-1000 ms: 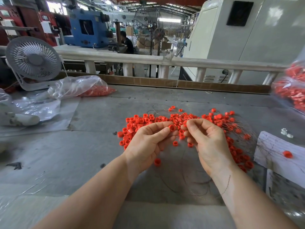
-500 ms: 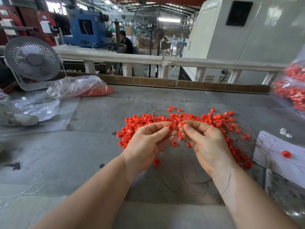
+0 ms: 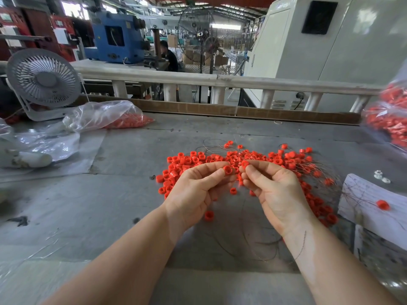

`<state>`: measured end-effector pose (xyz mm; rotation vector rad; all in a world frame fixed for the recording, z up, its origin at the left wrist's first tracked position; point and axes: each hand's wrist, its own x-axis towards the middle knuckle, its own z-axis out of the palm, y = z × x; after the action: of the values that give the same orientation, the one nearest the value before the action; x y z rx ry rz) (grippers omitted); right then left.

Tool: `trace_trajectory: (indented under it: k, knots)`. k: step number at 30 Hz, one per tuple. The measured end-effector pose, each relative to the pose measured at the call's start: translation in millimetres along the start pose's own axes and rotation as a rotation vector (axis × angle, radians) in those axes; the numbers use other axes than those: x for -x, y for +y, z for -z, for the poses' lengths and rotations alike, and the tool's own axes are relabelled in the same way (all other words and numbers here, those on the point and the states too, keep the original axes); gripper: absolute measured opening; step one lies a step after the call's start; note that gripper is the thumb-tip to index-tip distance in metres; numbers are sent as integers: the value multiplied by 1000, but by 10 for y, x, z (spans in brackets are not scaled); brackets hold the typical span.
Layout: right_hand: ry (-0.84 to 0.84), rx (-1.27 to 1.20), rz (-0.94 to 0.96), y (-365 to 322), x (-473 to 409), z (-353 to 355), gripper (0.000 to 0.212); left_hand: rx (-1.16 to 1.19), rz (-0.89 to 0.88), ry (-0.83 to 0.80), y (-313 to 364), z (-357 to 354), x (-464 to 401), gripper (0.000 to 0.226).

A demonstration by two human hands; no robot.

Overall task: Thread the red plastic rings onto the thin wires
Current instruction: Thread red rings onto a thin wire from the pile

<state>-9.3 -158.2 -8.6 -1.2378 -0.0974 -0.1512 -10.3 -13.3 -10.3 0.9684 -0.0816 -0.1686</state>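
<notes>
Both hands up over the counter, each pinching a red ring, fingertips almost meeting.

Nearest, a loop of thin wire (image 3: 259, 249) lies on the grey counter (image 3: 99, 205) between the forearms, with bare surface out to the left. One stray ring (image 3: 208, 215) sits just below the left hand (image 3: 193, 194), which grips a red ring (image 3: 227, 170) between thumb and forefinger, hole facing us. The right hand (image 3: 275, 192) pinches a second ring (image 3: 245, 164) just beside it; whether the wire is in it, I cannot tell. Behind them spreads the pile of red rings (image 3: 220, 159), tangled with wires (image 3: 326, 172) on its right flank. White paper (image 3: 374, 205) crowds the right edge, a plastic bag (image 3: 103, 115) and white fan (image 3: 44, 82) the far left, a wooden rail (image 3: 242, 111) the back edge.
</notes>
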Motion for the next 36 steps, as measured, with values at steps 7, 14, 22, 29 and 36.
trace_trajectory:
  k: [7,14,22,29,36]
  knots:
    - [34,614,404,19,50,-53,19,-23,1,3,11,-15,7,17]
    - [5,830,731,40,69,-55,3,2,-20,-21,20,-26,26,16]
    - [-13,908,838,29,86,-58,2,-21,-21,-29,21,-42,35,17]
    - [-21,911,852,35,82,-57,2,-41,-22,-33,19,-42,37,18]
    - [-17,931,855,39,84,-60,4,-61,-37,-55,11,-31,20,14]
